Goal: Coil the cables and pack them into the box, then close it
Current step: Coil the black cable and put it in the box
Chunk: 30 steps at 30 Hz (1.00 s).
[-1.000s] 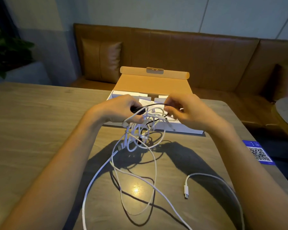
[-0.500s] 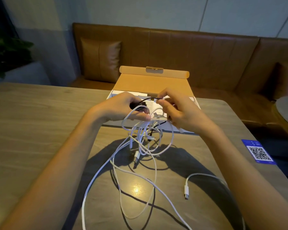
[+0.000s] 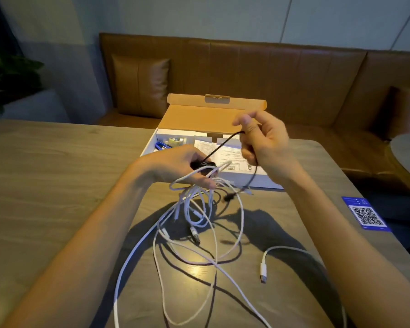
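Step in hand: coiling, black one first by the look of it. Left hand (image 3: 175, 164) at frame centre grips a small wound bundle of the black cable (image 3: 223, 144), with white loops hooked over its fingers too. Right hand (image 3: 265, 143), raised upper right of centre, pinches the same black cable. The strand runs taut from bundle to pinch, then hangs to a dark plug end just above the table (image 3: 45, 174). White cables (image 3: 199, 233) lie tangled lower centre, with one white plug (image 3: 263, 272) loose at lower right. Box (image 3: 199, 117) sits open behind the hands, upper centre, with papers and small bits inside and no cable that I can see. Next, my read: wrap the short black tail onto the bundle, shed the snagged white loops, drop the coil in the box. Risk: the white tangle drags along.
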Each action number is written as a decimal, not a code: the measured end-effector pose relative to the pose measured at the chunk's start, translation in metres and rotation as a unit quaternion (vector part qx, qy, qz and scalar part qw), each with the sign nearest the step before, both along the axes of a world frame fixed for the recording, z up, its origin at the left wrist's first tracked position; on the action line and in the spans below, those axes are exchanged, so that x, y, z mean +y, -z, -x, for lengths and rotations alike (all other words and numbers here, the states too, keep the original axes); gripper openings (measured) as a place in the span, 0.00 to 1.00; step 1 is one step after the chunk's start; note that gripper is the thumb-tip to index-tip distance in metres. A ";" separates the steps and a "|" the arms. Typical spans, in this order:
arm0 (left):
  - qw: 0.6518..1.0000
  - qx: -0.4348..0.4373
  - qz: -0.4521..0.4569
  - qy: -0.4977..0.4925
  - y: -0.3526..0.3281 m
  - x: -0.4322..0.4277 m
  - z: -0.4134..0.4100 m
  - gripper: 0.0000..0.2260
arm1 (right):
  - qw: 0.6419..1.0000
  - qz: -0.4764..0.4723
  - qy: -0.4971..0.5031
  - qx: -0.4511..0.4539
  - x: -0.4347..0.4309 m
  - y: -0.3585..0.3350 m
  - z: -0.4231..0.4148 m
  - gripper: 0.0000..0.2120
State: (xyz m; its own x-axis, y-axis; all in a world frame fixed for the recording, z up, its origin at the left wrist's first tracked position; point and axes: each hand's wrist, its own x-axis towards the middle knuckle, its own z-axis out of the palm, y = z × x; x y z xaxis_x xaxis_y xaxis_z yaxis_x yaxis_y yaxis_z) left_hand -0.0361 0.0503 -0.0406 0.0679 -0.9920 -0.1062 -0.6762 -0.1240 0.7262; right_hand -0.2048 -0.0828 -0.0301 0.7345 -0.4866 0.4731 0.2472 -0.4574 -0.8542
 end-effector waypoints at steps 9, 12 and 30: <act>0.981 0.147 0.081 -0.102 -0.015 0.004 -0.002 0.12 | 0.981 0.161 0.085 0.063 -0.014 -0.009 0.007 0.07; 0.969 0.207 0.083 -0.107 -0.019 0.009 -0.005 0.14 | 0.973 0.181 0.133 0.060 -0.019 -0.003 0.005 0.05; 0.944 0.171 0.244 -0.144 -0.006 -0.012 0.011 0.15 | 0.924 0.265 0.020 0.273 0.023 0.002 -0.006 0.12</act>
